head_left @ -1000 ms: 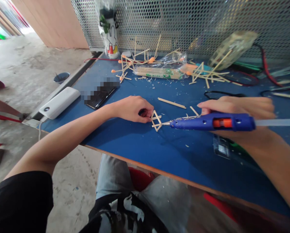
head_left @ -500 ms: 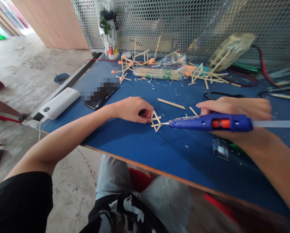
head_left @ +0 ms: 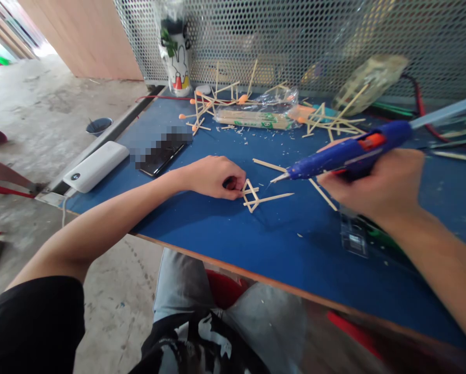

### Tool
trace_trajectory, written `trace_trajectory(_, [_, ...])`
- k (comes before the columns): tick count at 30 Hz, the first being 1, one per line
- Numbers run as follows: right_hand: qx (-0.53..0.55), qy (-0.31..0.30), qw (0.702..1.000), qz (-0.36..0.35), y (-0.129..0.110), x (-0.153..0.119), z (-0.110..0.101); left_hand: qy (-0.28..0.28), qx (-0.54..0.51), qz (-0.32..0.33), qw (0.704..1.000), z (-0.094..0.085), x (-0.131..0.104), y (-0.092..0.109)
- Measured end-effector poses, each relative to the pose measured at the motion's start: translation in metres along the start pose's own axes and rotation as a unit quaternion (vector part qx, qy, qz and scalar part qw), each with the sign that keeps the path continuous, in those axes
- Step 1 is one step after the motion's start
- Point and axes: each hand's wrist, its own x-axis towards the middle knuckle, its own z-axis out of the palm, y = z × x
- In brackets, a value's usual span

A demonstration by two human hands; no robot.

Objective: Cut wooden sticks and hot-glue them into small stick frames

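Observation:
My left hand (head_left: 221, 177) rests on the blue tabletop, its fingers pinching one corner of a small frame of wooden sticks (head_left: 251, 195). One pointed stick of the frame extends to the right. In my right hand (head_left: 388, 182) is a blue hot glue gun (head_left: 345, 151) with a translucent glue stick (head_left: 447, 110) in its back end. The gun's metal nozzle points left and down, apart from the frame, and a thin glue strand seems to hang from it. Loose sticks (head_left: 323, 194) lie under and beside the gun.
A packet of wooden sticks (head_left: 256, 118) and several stick structures (head_left: 330, 123) lie along the back, before a perforated metal panel (head_left: 233, 41). To the left are a phone (head_left: 162, 156), a white power bank (head_left: 96, 165) and a patterned bottle (head_left: 178, 65). The table's front edge (head_left: 217, 262) borders my lap.
My right hand has lifted the glue gun's nozzle off the stick frame, moving it up and right and tilting the gun. My left hand stays nearly still on the frame.

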Motion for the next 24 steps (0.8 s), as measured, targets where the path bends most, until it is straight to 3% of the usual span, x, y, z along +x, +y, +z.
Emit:
trace_trajectory(2, [0.021,0.007,0.999,0.033,0.004,0.001,0.005,0.003,0.006,-0.003,1.000,0.000,-0.001,0.003])
trace_trajectory(7, [0.060,-0.090,0.983,0.149,-0.001,0.006,0.002,0.014,0.038,-0.004,0.999,0.003,-0.002,0.008])
trace_trajectory(12, [0.084,-0.135,0.968,0.194,-0.007,0.009,0.000,0.064,0.033,0.034,0.997,0.004,-0.001,0.006])
trace_trajectory(17, [0.078,-0.104,0.975,0.180,-0.005,0.004,0.001,0.090,0.050,0.022,0.994,0.007,-0.001,0.001])
trace_trajectory(24, [-0.002,-0.090,0.993,0.078,0.007,-0.009,-0.003,0.128,0.045,0.050,0.989,0.007,-0.001,0.001])
